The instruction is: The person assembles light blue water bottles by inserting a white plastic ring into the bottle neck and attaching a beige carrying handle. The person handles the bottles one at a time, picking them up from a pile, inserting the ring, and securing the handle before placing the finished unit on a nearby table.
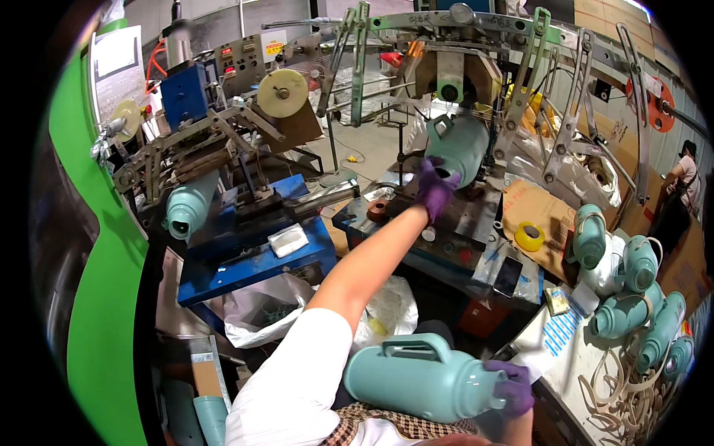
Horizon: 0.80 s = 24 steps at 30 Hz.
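My left hand (436,187), in a purple glove, reaches forward and grips the near open end of a teal thermos jug body (465,149) mounted on the machine ahead. That jug lies tilted with its handle up and to the left. Close to my lap, my right hand (513,389), also gloved in purple, is closed round the neck of a second teal jug body (413,379). This one lies sideways, handle up, its neck pointing right. Part of the right-hand fingers is hidden by the neck and blurred.
Another teal jug (190,208) sits on the left machine. Several jugs (625,311) and a heap of beige straps (613,394) lie on the right table. A tape roll (529,236) and a phone (508,276) lie nearer. Metal linkage arms (520,82) overhang the jug ahead. A person (680,182) stands far right.
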{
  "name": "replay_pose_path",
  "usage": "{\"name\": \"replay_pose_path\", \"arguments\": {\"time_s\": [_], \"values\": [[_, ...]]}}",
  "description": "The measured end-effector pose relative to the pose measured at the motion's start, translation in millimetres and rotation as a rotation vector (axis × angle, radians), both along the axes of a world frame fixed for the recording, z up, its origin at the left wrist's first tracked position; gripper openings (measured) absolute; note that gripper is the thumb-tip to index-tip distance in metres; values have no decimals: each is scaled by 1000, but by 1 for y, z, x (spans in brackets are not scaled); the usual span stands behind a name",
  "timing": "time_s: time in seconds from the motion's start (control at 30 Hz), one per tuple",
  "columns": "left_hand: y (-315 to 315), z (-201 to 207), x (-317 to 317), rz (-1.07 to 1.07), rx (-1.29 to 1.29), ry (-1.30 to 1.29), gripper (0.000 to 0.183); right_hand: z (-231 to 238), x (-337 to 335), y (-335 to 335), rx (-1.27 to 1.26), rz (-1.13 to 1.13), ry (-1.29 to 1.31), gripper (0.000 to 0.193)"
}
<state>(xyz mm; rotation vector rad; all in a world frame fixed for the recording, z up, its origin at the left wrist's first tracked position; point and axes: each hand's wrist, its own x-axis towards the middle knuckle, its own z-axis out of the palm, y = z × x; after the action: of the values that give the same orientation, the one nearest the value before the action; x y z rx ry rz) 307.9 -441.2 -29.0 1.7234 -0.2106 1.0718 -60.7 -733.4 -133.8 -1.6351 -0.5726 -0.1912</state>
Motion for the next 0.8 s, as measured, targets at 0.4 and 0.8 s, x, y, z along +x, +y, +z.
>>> {"name": "replay_pose_path", "arguments": {"time_s": [0.4,0.8], "values": [[53,12,50,-570,14,338,61,0,45,43,-4,341,302,50],[-37,-21,-328,-577,1017,201,48,4,27,23,183,67,638,55]]}}
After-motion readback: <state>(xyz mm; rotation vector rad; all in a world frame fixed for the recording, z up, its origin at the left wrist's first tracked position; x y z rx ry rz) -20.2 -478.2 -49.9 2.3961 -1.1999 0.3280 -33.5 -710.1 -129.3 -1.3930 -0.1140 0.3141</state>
